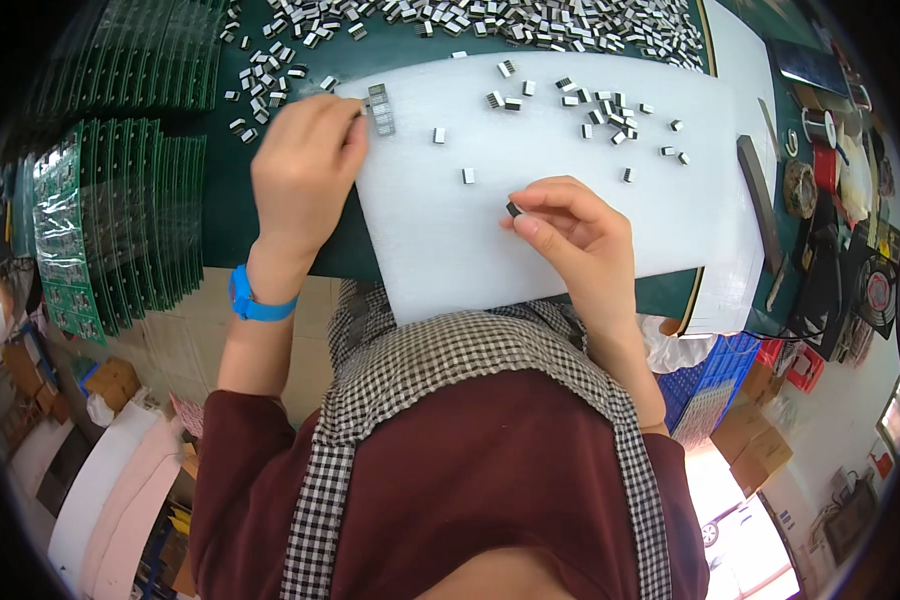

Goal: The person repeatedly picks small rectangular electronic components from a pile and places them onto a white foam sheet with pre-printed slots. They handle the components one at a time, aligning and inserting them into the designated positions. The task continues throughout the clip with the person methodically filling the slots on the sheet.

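My right hand (580, 235) pinches a small black-and-white electronic component (515, 210) between thumb and fingertips, above the white board (430, 250). At the board's far left edge, my left hand (305, 165) has its fingers curled and closed. Its fingertips meet the side of a short row of grey-faced components (381, 108); what lies between them, if anything, is hidden. Two single white components, one (439, 135) farther and one (469, 176) nearer, lie on the board between the hands. A loose group of the same components (610, 115) is scattered toward the far right.
A large heap of components (470, 18) spreads along the far side of the green table. Green circuit boards (120, 220) stand in dense rows at the left. A dark grey bar (760, 200) lies at the right, near a solder spool (818, 128) and tools.
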Motion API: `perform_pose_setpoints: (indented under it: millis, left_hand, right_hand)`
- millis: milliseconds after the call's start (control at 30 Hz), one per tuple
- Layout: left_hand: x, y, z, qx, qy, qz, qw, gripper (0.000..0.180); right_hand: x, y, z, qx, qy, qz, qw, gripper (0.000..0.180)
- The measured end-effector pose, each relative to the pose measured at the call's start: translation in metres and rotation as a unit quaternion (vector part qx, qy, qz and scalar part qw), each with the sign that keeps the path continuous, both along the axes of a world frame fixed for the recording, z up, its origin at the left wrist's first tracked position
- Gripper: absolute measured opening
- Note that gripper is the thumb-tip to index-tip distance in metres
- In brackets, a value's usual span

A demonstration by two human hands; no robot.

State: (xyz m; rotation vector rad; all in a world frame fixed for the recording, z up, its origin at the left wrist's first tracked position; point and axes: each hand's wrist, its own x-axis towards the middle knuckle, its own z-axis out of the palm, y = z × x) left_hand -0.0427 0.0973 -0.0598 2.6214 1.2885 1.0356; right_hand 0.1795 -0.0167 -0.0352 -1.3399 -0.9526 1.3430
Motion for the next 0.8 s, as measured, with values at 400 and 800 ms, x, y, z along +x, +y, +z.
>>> perform_pose_setpoints:
  millis: [400,800]
  left_hand:
    - [0.039,-0.06,0.012,-0.724,-0.538,-0.123,0.415,0.019]
    - [0.04,-0.061,0.013,-0.705,-0.508,-0.122,0.479,0.016]
  right_hand:
    - [-0.008,0.005,0.011,0.256,-0.225,0.013,0.94,0.038]
    - [-0.009,0.004,0.01,0.238,-0.254,0.014,0.937,0.041]
